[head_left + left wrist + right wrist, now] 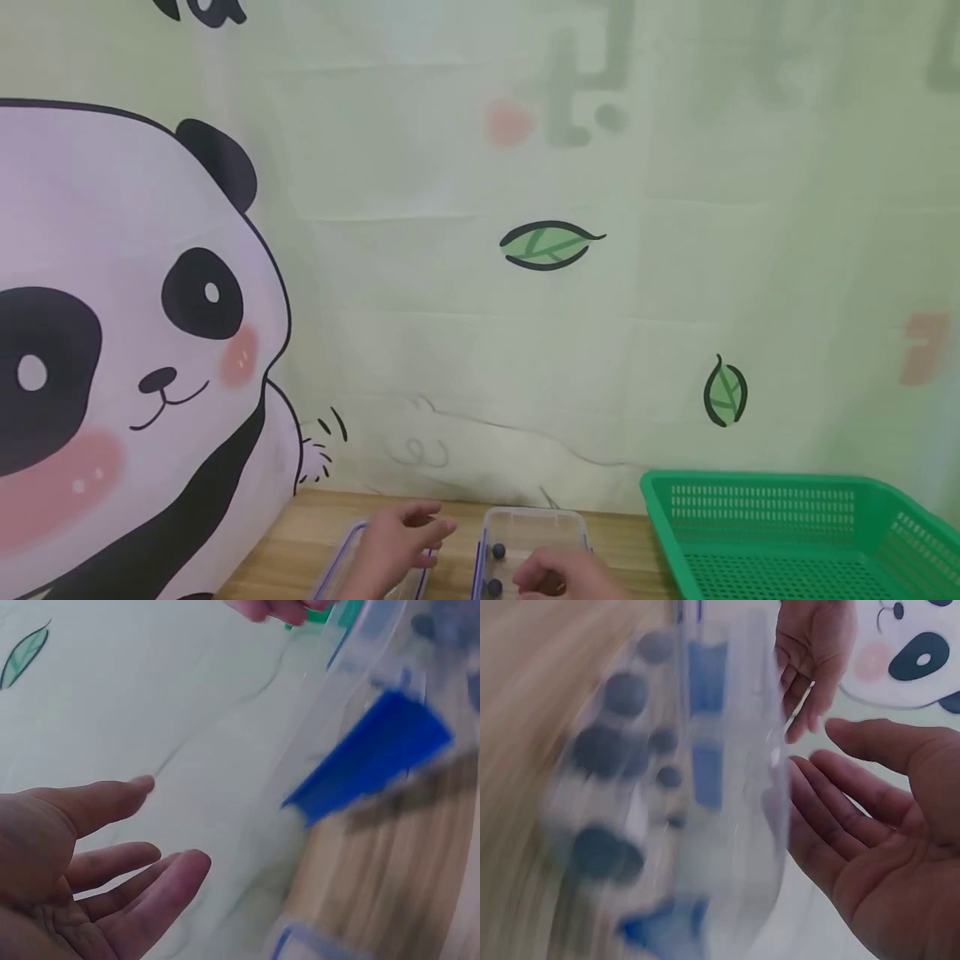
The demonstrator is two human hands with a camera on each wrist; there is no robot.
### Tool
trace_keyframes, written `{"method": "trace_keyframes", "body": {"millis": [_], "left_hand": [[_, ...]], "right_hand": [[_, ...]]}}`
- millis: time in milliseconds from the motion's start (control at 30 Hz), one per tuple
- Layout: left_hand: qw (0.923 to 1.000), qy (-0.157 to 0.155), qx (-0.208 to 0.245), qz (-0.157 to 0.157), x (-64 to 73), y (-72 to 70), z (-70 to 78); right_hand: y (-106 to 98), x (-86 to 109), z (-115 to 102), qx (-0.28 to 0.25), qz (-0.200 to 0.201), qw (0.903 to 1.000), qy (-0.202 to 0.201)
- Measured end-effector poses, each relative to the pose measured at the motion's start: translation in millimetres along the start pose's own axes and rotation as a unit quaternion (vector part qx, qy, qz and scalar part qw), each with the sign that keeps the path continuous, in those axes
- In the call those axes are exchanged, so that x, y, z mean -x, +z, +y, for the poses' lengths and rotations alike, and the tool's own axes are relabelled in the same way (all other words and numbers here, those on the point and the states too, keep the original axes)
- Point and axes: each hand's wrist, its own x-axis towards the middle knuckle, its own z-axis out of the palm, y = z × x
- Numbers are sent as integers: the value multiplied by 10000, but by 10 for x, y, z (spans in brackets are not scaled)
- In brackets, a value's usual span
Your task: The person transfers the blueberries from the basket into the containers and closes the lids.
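Observation:
My left hand [397,546] hovers above a clear, blue-edged container [341,562], its fingers spread and loosely bent. The left wrist view shows nothing between the thumb and fingers of that hand [112,862]. My right hand [573,575] is over a clear plastic box [534,521] with blue side clips. Its palm [892,840] is bare in the right wrist view, the fingers lightly bent beside the box wall. Several small, dark blue round things like blueberries [495,587] lie in this box; blurred, they show through its side [626,694].
To the right, a green plastic basket [757,483] stands on the wooden table [630,542]. Behind the table hangs a pale green cloth [420,292] printed with a panda [150,333] and leaves. A blue clip [375,757] sticks out from the box's side.

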Motion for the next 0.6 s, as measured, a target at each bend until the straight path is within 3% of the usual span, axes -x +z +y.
{"method": "trace_keyframes", "body": {"millis": [133,300,433,600], "left_hand": [[9983,222,-357,413,102,-299,11],[9936,70,-950,609,162,-661,-68],[9894,24,-1378,450,172,-916,-209],[9930,-78,-1176,15,126,-1165,-499]], "right_hand": [[238,-115,-161,-305,403,9981,-349],[668,-382,-269,-829,717,9910,-775],[1044,-619,-331,-1152,1084,9858,-561],[1410,-866,-347,-958,1790,9791,-142]]}}
